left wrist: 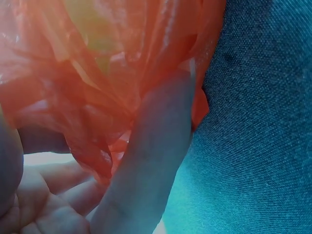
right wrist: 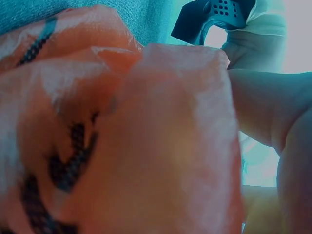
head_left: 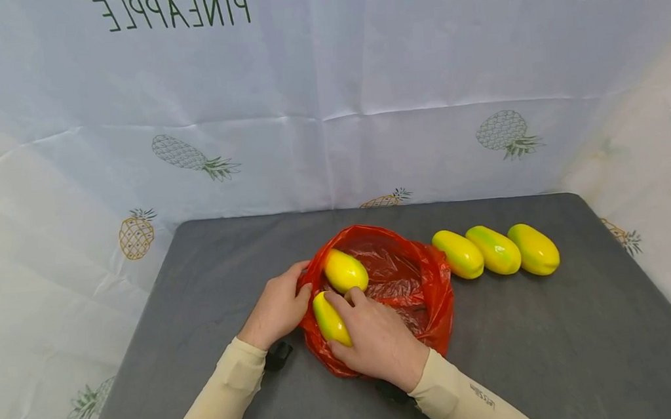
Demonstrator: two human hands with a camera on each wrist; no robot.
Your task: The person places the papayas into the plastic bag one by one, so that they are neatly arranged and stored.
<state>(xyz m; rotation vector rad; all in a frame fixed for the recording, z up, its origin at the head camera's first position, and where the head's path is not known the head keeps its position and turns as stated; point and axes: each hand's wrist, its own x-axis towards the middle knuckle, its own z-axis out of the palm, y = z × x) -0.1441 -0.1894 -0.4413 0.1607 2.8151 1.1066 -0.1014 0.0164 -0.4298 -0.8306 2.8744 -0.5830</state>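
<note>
A red plastic bag [head_left: 439, 300] lies with its mouth spread wide on the table. My left hand [head_left: 278, 309] grips its left rim; in the left wrist view the thin film [left wrist: 105, 92] bunches between thumb and fingers. Inside the bag, against the left wall, rests a glossy yellow-green mango [head_left: 346, 272]. My right hand [head_left: 378, 338] holds a second mango [head_left: 328, 318] at the front left of the mouth, fingers over its right side. In the right wrist view the bag's film [right wrist: 161, 146], with black print, covers much of the picture.
Three more yellow-green mangoes [head_left: 459, 254] lie side by side right of the bag, the nearest close to its rim. The grey tabletop [head_left: 559, 350] ends at a pineapple-printed cloth [head_left: 332, 164] behind. A black wrist camera [head_left: 278, 356] sits under the left wrist.
</note>
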